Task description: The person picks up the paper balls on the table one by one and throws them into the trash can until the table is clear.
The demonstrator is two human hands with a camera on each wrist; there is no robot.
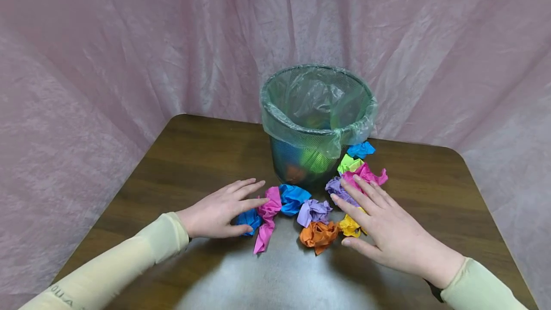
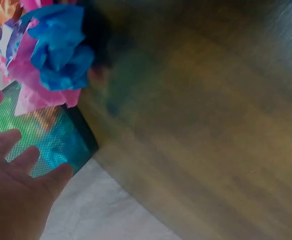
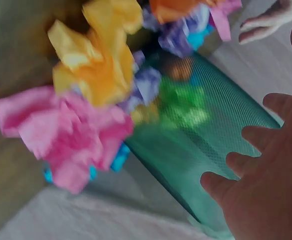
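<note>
1. Holding nothing, the right hand [image 1: 396, 233] has its fingers straight and spread. It is in front and to the right of the bin [image 1: 279, 159], with fingertips pointing toward the bin.
2. The left hand [image 1: 217, 212] has straight, spread fingers and nothing in it. It is in front and to the left of the bin. I cannot tell if either hand touches paper.
3. The orange paper [image 1: 320, 236] is in front of the bin. It is nearly round, with a small tip pointing away from the bin.
4. The yellow paper [image 1: 349, 226] is beside it, more to the bin's right.
5. The long pink paper [image 1: 269, 214] is front-left of the bin. Its long way runs out from the bin, and its thin end points away.
6. The blue paper [image 1: 293, 199] and pale purple paper [image 1: 315, 212] are closer to the bin.
7. The bin stands upright, with a see-through bag [image 1: 297, 138] over its rim.
8. The bright pink paper [image 1: 368, 171] is right of the bin, its tip pointing right.
</note>
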